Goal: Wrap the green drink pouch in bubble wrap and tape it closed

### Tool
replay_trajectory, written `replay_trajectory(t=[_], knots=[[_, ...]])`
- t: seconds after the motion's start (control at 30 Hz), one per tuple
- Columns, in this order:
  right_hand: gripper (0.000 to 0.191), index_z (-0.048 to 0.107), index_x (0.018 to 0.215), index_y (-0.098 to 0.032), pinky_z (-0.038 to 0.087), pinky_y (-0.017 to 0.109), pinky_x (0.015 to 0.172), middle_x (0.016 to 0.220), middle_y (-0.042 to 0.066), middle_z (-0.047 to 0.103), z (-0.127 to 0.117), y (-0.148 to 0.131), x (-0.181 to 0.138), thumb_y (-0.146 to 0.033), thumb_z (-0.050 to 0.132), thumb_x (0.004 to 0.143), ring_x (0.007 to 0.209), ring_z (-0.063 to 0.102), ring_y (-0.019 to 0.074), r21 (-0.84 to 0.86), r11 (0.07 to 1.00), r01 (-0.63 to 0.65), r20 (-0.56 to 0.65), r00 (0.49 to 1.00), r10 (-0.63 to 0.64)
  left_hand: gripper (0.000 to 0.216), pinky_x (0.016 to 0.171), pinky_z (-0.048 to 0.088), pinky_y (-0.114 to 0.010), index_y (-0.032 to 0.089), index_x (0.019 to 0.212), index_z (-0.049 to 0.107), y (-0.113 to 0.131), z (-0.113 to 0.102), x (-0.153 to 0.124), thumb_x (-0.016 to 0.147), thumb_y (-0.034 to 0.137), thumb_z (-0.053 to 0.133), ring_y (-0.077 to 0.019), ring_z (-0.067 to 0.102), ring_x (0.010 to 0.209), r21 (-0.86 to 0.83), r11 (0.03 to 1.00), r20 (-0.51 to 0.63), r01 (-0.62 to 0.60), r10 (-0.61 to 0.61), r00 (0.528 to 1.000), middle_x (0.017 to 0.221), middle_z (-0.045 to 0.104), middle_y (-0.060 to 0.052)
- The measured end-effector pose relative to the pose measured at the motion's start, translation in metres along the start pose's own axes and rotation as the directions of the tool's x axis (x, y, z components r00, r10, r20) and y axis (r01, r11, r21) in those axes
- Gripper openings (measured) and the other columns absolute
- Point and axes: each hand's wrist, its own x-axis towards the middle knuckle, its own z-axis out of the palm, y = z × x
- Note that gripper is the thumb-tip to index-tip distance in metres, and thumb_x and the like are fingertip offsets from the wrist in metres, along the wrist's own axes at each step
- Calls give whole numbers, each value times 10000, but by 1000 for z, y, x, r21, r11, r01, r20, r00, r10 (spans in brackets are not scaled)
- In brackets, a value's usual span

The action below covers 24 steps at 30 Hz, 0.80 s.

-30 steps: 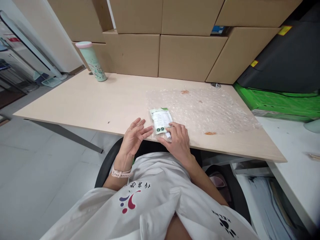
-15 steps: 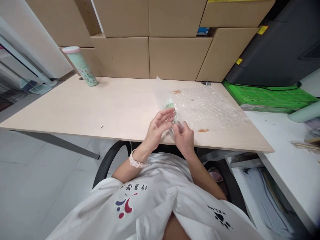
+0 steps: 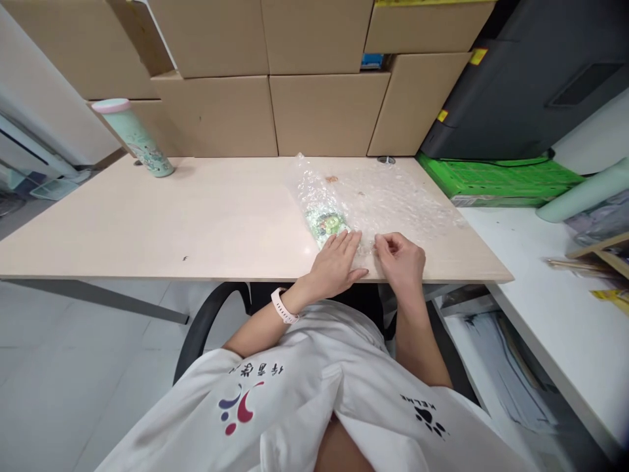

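A small green and white packet [image 3: 327,223] lies on the pale wooden desk [image 3: 196,216], wrapped inside the left edge of a clear bubble wrap sheet [image 3: 393,203]. My left hand [image 3: 337,262] rests flat on the packet's near end, fingers stretched out and pressing down. Just to its right, my right hand [image 3: 400,259] is curled, its fingertips pinching the near edge of the bubble wrap.
A mint green bottle with a pink lid [image 3: 132,137] stands at the desk's far left. Cardboard boxes [image 3: 319,111] are stacked along the back. A green crate [image 3: 496,180] under a black case [image 3: 515,85] sits to the right, beside a white table [image 3: 565,301].
The packet was lifted, turned over and set down inside the bubble wrap's folded left edge. My left hand went from open beside it to flat on it. The view swung right.
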Motion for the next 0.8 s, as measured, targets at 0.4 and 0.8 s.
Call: replay_trajectory(t=[0.4,0.8], knots=[[325,704,1160,-196,476,401,962,1181,111,720,11,-16,34,-270,426,1010,1090,635,267,-186,882,432,435,842,-320,334,1226,334,-468,153,1325,583,-4,-12,0,1020,226,468,-249,512,1417,123,988,10,-93,92,996,1452,610,-119],[291,694,1152,-235,474,318,784,967,31,737,17,-19,31,-368,602,910,815,670,188,-38,985,170,398,906,-141,272,1237,315,-492,207,1238,622,-12,-28,-26,974,204,557,-240,517,1418,-35,992,58,-118,120,991,1409,653,-76]])
